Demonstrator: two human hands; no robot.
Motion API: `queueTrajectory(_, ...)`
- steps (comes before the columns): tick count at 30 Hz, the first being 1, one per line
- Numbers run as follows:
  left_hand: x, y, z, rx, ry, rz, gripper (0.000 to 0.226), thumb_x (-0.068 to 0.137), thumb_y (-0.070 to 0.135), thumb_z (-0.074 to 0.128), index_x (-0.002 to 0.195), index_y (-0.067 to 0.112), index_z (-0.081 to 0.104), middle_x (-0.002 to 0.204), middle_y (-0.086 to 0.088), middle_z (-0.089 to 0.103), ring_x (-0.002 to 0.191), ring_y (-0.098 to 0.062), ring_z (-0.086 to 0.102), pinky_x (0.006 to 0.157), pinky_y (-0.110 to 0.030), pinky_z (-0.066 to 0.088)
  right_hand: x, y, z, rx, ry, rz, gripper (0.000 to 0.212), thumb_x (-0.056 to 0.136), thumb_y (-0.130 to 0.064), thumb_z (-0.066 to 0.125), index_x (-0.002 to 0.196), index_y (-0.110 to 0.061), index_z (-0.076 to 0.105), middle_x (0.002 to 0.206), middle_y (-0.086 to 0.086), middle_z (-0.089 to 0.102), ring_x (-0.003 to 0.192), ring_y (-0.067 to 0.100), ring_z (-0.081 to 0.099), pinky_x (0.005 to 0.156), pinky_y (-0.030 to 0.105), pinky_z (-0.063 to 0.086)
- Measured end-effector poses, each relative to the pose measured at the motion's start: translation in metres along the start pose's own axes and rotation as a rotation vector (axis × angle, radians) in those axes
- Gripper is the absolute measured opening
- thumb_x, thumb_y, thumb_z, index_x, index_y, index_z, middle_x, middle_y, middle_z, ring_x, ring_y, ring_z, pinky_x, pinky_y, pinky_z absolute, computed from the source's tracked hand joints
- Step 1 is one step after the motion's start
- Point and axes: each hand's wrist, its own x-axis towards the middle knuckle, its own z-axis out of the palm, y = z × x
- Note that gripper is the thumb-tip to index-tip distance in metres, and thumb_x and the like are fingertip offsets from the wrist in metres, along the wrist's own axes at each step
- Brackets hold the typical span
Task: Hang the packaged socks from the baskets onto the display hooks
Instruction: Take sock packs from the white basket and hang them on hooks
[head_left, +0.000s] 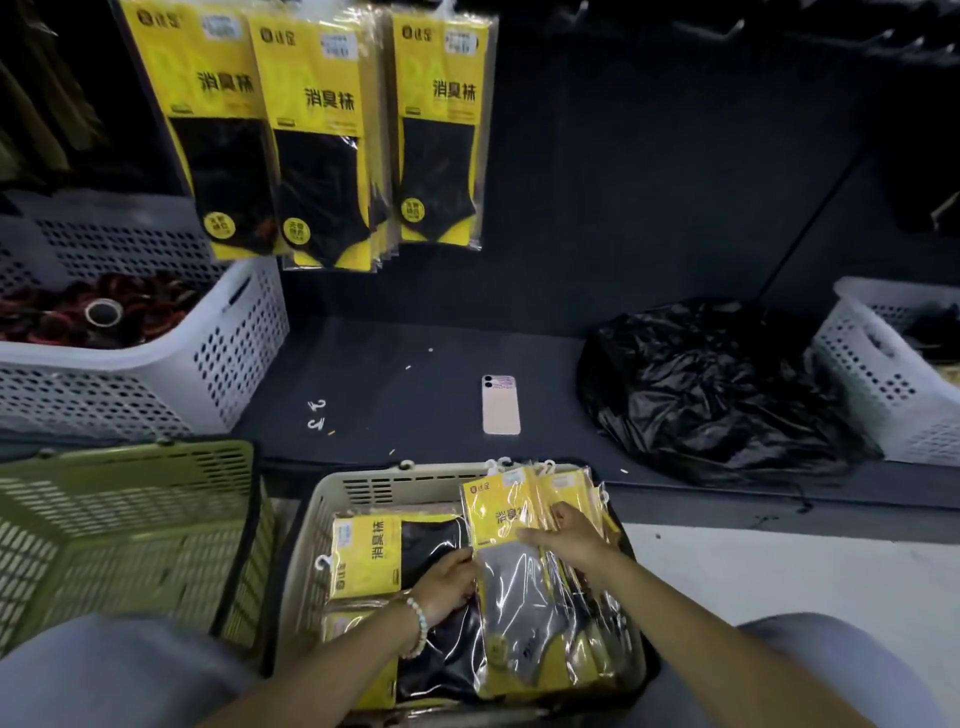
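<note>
A beige basket (332, 499) in front of me holds yellow-and-black packaged socks (366, 558), some lying flat. A stack of grey-sock packs (511, 587) stands upright in its right half. My right hand (563, 535) grips the top of that stack, fingers over the front pack. My left hand (449, 584) holds the stack's left edge, thumb on the front. Three bunches of sock packs (322, 135) hang from display hooks at the upper left of the dark wall.
A green basket (119, 519) stands at my left. White perforated baskets (234, 353) sit on the dark shelf at left and far right (878, 374). A phone (501, 404), loose white hooks (316, 415) and a black plastic bag (711, 384) lie on the shelf.
</note>
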Motion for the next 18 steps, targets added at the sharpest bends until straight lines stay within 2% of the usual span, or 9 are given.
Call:
queueTrajectory(2,-0.005,0.005,0.0,-0.045,0.017,0.006,0.025,0.094,0.026,0.051,0.118,0.02,0.046,0.093,0.004,0.061,0.082,-0.009,0.058,0.067,-0.017,0.048,0.001,-0.007,0.003,0.031,0.024,-0.06,0.089,0.079,-0.033,0.076,0.148,-0.007,0.025,0.153,0.01,0.032,0.137,0.027,0.035,0.106,0.031,0.032)
queueTrajectory(4,-0.009,0.014,-0.003,-0.08,0.067,0.025,0.034,0.092,0.034,0.053,0.12,0.015,0.05,0.104,-0.001,0.065,0.094,-0.015,0.062,0.083,-0.029,0.051,-0.002,-0.021,0.003,0.107,0.02,-0.117,0.086,0.079,-0.033,0.076,0.147,-0.008,0.029,0.147,0.007,0.04,0.133,0.024,0.041,0.101,0.028,0.034)
queueTrajectory(6,-0.012,0.029,-0.01,-0.082,0.094,0.069,0.048,0.087,0.051,0.052,0.121,0.017,0.056,0.117,-0.004,0.064,0.104,-0.02,0.062,0.095,-0.035,0.047,-0.007,-0.039,0.001,0.194,0.006,-0.175,0.069,0.079,-0.038,0.075,0.135,-0.015,0.044,0.127,-0.003,0.056,0.112,0.015,0.056,0.091,0.026,0.042)
queueTrajectory(7,-0.015,0.04,-0.014,-0.116,0.087,0.073,0.054,0.083,0.059,0.051,0.118,0.018,0.06,0.116,-0.006,0.066,0.104,-0.023,0.063,0.096,-0.037,0.047,-0.012,-0.049,-0.001,0.249,-0.011,-0.206,0.054,0.079,-0.041,0.074,0.121,-0.016,0.052,0.112,-0.006,0.063,0.098,0.011,0.06,0.083,0.025,0.044)
queueTrajectory(10,-0.022,0.075,-0.027,-0.315,0.047,0.113,0.051,0.085,0.059,0.05,0.108,0.016,0.066,0.105,-0.011,0.07,0.098,-0.029,0.067,0.093,-0.042,0.049,-0.018,-0.07,-0.004,0.408,-0.031,-0.284,0.035,0.084,-0.04,0.068,0.111,-0.017,0.063,0.094,-0.003,0.073,0.087,0.014,0.067,0.081,0.032,0.048)
queueTrajectory(12,-0.029,0.099,-0.036,-0.303,0.073,0.227,0.033,0.088,0.047,0.054,0.099,0.02,0.069,0.101,-0.003,0.072,0.094,-0.02,0.068,0.088,-0.033,0.05,-0.025,-0.085,-0.008,0.432,-0.003,-0.346,0.022,0.087,-0.039,0.064,0.1,-0.022,0.066,0.086,-0.009,0.073,0.08,0.01,0.067,0.076,0.025,0.051)
queueTrajectory(14,-0.039,0.118,-0.046,-0.271,0.136,0.331,0.02,0.086,0.038,0.059,0.085,0.022,0.07,0.09,0.004,0.073,0.082,-0.008,0.069,0.073,-0.02,0.051,-0.033,-0.104,-0.012,0.436,0.057,-0.428,0.02,0.08,-0.044,0.066,0.088,-0.026,0.064,0.075,-0.015,0.07,0.069,0.006,0.064,0.062,0.016,0.048)
queueTrajectory(15,-0.045,0.127,-0.05,-0.261,0.142,0.374,0.02,0.086,0.037,0.059,0.085,0.02,0.071,0.087,0.003,0.074,0.079,-0.009,0.07,0.066,-0.019,0.051,-0.038,-0.114,-0.014,0.444,0.106,-0.475,0.021,0.078,-0.041,0.069,0.092,-0.025,0.064,0.079,-0.014,0.07,0.072,0.009,0.064,0.063,0.017,0.049)
queueTrajectory(18,-0.059,0.152,-0.062,-0.247,0.161,0.474,0.028,0.085,0.041,0.06,0.093,0.016,0.07,0.089,0.0,0.074,0.079,-0.014,0.071,0.06,-0.019,0.052,-0.049,-0.15,-0.02,0.471,0.266,-0.589,0.04,0.079,-0.018,0.076,0.114,-0.011,0.059,0.107,0.004,0.067,0.098,0.019,0.062,0.087,0.032,0.053)
